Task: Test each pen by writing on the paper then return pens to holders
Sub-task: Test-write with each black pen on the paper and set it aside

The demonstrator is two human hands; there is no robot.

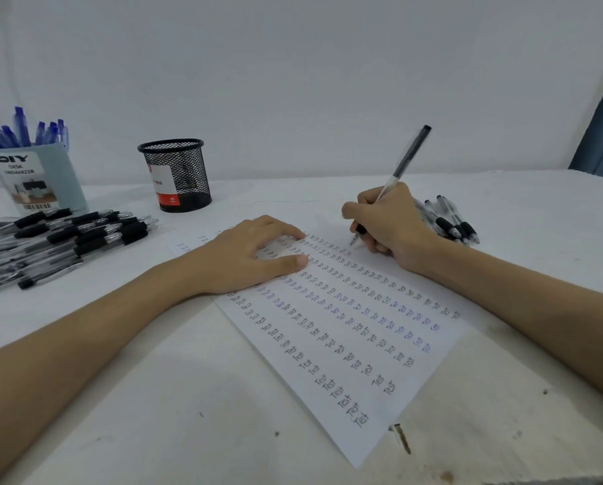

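Observation:
A white sheet of paper (342, 344) lies slanted on the table, filled with rows of the word "Test" in black and blue ink. My left hand (244, 257) rests flat on the sheet's upper left part, fingers spread. My right hand (387, 225) grips a clear black pen (403, 162), its tip touching the paper near the top right of the writing. A black mesh holder (177, 175) stands behind. A pale blue desk organizer (37, 176) at the left holds several blue pens (23, 133).
A big heap of black pens (61, 239) lies on the table at the left, in front of the organizer. A smaller bunch of black pens (450, 222) lies just behind my right hand. A rusty screw (402, 437) sticks up near the paper's lower corner.

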